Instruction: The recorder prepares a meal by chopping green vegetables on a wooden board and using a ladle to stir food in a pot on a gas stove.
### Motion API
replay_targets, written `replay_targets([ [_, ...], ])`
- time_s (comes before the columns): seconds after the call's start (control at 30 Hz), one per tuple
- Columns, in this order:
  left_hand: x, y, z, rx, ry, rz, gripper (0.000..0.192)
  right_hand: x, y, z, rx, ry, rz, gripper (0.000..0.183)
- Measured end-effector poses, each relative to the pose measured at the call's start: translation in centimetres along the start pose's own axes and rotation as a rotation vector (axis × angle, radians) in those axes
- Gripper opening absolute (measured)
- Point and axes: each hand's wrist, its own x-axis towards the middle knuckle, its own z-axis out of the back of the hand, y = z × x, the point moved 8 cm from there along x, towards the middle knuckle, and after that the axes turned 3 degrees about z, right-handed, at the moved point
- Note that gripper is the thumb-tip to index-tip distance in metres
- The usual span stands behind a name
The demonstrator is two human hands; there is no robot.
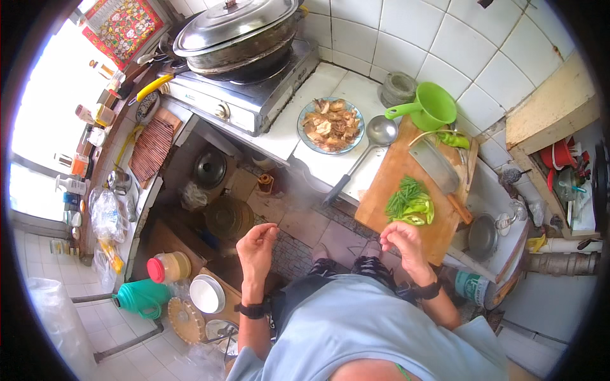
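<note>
My left hand (pixel 257 250) hovers over the floor in front of my body, fingers curled in, with nothing visible in it. My right hand (pixel 405 243) is by the near edge of a wooden cutting board (pixel 374 205), its fingers bent and a small gap at the thumb. It holds nothing that I can see. Cut green beans (pixel 405 193) and sliced green pepper (pixel 419 209) lie together on the board. Beyond them rests a cleaver (pixel 436 164) with a wooden handle. A metal ladle (pixel 381 131) lies left of the board, beside a plate (pixel 302 132) of brown dried pieces (pixel 331 124).
A lidded wok (pixel 238 59) sits on the gas stove (pixel 205 100). A green plastic dipper (pixel 436 107) and a stone mortar (pixel 398 88) stand by the tiled wall. The sink (pixel 505 200) is at right. A green thermos (pixel 143 295) and red-lidded jar (pixel 174 267) are at lower left.
</note>
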Motion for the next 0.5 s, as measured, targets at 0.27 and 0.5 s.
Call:
replay_targets([
  [0.27, -0.1, 1.0, -0.4, -0.069, 0.001, 0.029, 0.015, 0.5, -0.2, -0.8, -0.044, 0.087, -0.02, 0.014],
  [0.5, -1.4, -1.0, -3.0, -0.087, 0.012, 0.046, 0.012, 0.6, 1.8, 1.2, -0.026, 0.109, 0.047, 0.013],
])
